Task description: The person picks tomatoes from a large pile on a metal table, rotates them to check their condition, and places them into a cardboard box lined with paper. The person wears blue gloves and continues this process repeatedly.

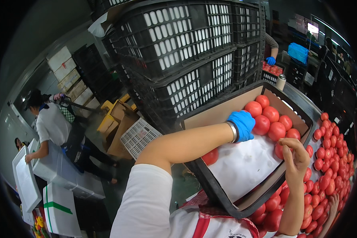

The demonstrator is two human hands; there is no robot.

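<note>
In front of me a black plastic crate (236,211), lined with brown cardboard, holds tomatoes (276,131) grouped at its far right end on a white paper sheet (244,163). My left hand (242,125), in a blue glove with a metal band at the wrist, reaches over the crate against the tomatoes; its fingertips are hidden, so its hold is unclear. One tomato (210,156) lies near my left forearm at the crate's left side. My bare right hand (296,156) is over the crate's right edge with fingers curled beside a tomato, partly hiding it; whether it grips is unclear.
Many loose tomatoes (330,160) cover the metal table at right. Tall stacked black crates (193,38) stand beyond my crate. A co-worker's blue-gloved hand (270,61) is at the back. Left, a person (52,122) holds a white foam lid (26,178). Another bare hand (333,205) shows lower right.
</note>
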